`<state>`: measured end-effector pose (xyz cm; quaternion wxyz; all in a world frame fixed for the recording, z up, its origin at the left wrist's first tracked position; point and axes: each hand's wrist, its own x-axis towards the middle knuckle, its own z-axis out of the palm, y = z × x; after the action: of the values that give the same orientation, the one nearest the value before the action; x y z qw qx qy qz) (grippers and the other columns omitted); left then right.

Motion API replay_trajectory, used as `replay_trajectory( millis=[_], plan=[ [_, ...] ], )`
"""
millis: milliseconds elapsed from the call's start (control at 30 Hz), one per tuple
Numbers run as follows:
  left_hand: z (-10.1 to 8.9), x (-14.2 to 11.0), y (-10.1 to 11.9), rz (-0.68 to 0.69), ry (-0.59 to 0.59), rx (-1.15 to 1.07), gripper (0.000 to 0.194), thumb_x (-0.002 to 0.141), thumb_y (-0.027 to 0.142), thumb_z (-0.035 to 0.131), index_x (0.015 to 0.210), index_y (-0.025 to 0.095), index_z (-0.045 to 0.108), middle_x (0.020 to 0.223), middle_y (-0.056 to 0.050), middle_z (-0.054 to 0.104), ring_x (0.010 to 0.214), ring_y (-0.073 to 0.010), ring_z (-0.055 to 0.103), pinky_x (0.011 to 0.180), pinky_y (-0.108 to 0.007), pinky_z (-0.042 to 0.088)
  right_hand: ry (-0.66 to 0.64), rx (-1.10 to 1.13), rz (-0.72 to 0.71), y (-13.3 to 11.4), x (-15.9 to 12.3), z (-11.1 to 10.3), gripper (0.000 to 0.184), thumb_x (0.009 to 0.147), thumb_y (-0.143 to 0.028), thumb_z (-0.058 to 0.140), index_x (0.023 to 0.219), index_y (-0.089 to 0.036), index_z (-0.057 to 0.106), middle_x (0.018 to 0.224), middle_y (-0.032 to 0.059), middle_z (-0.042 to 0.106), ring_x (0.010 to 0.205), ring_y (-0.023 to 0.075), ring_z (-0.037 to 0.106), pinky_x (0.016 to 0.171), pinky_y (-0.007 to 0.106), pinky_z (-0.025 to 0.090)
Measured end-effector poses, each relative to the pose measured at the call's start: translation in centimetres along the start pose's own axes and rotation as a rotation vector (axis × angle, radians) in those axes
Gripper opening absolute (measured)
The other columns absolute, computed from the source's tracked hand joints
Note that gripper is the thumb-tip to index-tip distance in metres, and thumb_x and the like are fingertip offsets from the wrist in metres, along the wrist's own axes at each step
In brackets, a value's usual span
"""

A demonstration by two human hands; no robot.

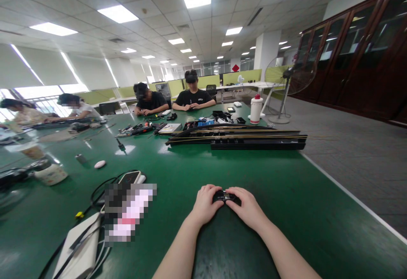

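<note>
Both of my hands meet over the green tabletop (171, 173), close in front of me. Between them is a small black part (225, 195) with a lighter, brassy-looking strip near its middle; its exact kind is too small to make out. My left hand (206, 202) grips its left end, thumb at the near side and fingers at the far side. The right end is pinched the same way by my right hand (247, 205). Fingers cover both ends of the part.
Long black rails (257, 141) with thin brassy rods lie across the table ahead. A white bottle (256, 109) with a red top stands behind them. To my left are a phone (129, 179), cables and a white box (78, 247). Co-workers sit across the table.
</note>
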<state>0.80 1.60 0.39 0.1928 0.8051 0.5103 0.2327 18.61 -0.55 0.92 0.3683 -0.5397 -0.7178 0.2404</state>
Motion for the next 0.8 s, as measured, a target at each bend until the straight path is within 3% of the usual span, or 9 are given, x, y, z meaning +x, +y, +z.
replay_trajectory(
  millis=[233,800],
  plan=[
    [0.15,-0.07,-0.25,0.035,0.005,-0.032,0.046,0.073,0.025,0.061,0.118,0.024,0.05,0.114,-0.004,0.057,0.107,-0.0231,0.047,0.093,-0.038,0.036,-0.024,-0.037,0.02,0.05,0.03,0.08,0.02,0.07,-0.027,0.063,0.089,-0.025,0.068,0.107,0.0055,0.066,0.106,0.0243,0.056,0.096,0.043,0.037],
    [-0.02,-0.11,-0.01,0.046,0.011,-0.033,0.037,0.075,0.024,0.059,0.111,0.024,0.053,0.109,-0.003,0.059,0.104,-0.0223,0.049,0.091,-0.037,0.037,-0.031,-0.013,0.035,-0.33,0.0,-0.24,0.017,0.071,-0.025,0.062,0.087,-0.025,0.068,0.105,0.0044,0.067,0.106,0.0234,0.056,0.097,0.042,0.036]
  ],
)
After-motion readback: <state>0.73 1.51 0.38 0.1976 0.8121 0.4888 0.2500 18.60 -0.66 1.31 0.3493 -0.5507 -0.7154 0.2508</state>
